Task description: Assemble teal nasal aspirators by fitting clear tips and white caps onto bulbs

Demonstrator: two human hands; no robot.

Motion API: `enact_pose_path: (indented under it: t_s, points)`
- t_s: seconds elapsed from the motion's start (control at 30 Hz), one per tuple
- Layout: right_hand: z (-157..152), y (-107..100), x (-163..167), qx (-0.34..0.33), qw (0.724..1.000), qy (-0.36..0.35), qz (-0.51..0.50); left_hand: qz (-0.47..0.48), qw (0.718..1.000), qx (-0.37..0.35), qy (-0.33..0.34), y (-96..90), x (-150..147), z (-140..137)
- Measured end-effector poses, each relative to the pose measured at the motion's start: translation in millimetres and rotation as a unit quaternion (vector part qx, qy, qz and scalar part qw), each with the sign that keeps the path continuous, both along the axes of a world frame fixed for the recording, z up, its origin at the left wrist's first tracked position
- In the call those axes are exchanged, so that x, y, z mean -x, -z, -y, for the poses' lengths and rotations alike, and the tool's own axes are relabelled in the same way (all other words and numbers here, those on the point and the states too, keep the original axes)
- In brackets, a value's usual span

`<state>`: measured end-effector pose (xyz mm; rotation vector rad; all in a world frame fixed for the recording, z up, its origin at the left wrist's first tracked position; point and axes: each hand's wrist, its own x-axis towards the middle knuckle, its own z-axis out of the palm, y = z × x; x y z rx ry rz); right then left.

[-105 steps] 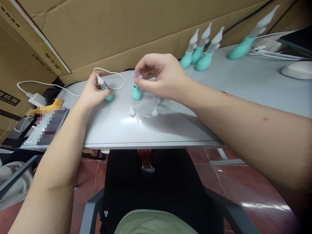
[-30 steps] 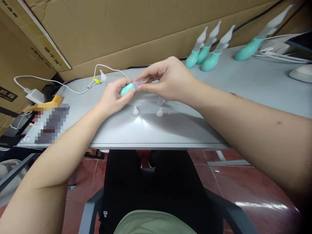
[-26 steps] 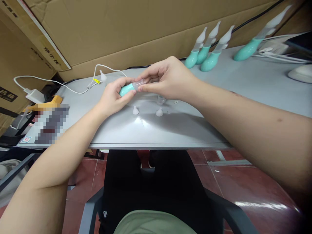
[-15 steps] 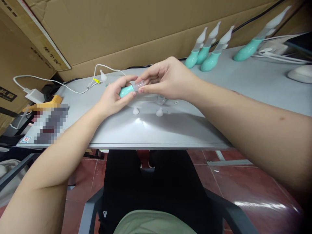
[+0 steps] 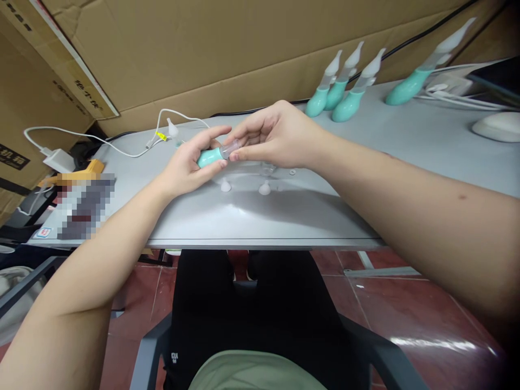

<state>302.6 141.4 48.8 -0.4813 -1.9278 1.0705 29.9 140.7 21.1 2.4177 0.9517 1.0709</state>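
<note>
My left hand (image 5: 193,162) is closed around the teal bulb (image 5: 210,157) of a nasal aspirator, which lies tilted across its fingers. The thumb and fingers of my right hand (image 5: 272,138) pinch the clear tube (image 5: 229,149) at the bulb's mouth. No white tip shows on this tube. Below my hands, a small white cone-shaped tip (image 5: 226,186) and a similar white tip (image 5: 264,188) stand on the table. A clear plastic part (image 5: 268,169) sits partly hidden under my right hand, with a small white ring (image 5: 292,172) to its right.
Several teal aspirators with white tips (image 5: 347,106) stand at the back right of the grey table (image 5: 244,222). Behind my left hand is another white nozzle (image 5: 173,128). A white cable (image 5: 122,153) and a yellow tool (image 5: 81,174) lie left. Cardboard (image 5: 203,54) borders the back.
My right fingers have shifted slightly on the clear tube, still touching it. The view has moved a little, and the bulb stays in my left hand.
</note>
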Motion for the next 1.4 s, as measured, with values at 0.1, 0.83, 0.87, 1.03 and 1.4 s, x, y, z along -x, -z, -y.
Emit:
enact_pose_path:
  t_s: [0.1, 0.83, 0.87, 1.03, 1.4]
  points:
    - [-2.1, 1.2, -0.6, 0.010, 1.000, -0.007, 0.002, -0.020, 0.999, -0.047, 0.017, 3.5, 3.7, -5.8]
    - [23.2, -0.8, 10.6, -0.184, 0.962, 0.174, 0.098, 0.000, 0.988, -0.141, -0.067, -9.0, 9.6, -9.2]
    - [23.7, -1.0, 10.4, -0.202, 0.959, 0.142, 0.136, 0.008, 0.988, -0.143, -0.065, -9.1, 9.8, -10.1]
    - [24.1, -0.6, 15.3, -0.271, 0.900, -0.004, 0.342, 0.008, 0.987, -0.148, -0.058, -8.6, 8.7, -13.2]
    - [22.2, -13.6, 1.9, -0.127, 0.990, 0.052, 0.038, 0.007, 0.989, -0.136, -0.060, -9.3, 12.7, -14.1]
